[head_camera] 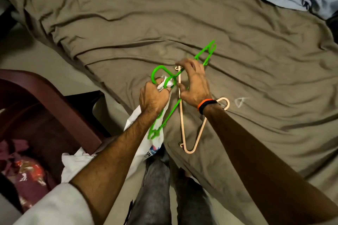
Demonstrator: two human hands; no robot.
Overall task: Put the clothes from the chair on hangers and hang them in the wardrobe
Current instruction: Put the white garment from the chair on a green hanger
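— Left hand (153, 97) first: what is it doing?

— It is curled tight round a bunch of white cloth (165, 83) and the hook end of the green hanger (161, 71), gripping both together. That looks like the way to keep the shirt's neck at the hook while the hanger's shoulders are worked in.

— And the right hand (194, 86)?

— Its fingers are bent over the green hanger's upper arm, which runs up and away over the bed (237, 33). Whether it also pinches the beige hanger (190, 126) crossing beneath it cannot be told; the fingers are blurred.

— Where is that beige one?

— Lying flat on the bed near its front edge, hook by the right wrist, probably kept there for the next garment.

— The pose of the arms?

— Both forearms reach forward and converge, wrists close together just above the bed's front edge, knuckles up.

— And the rest of the clothes?

— The white shirt (139, 120) hangs from the left fist down past the bed edge. More cloth lies on the chair (54, 97) at lower left. The wardrobe is not in view.
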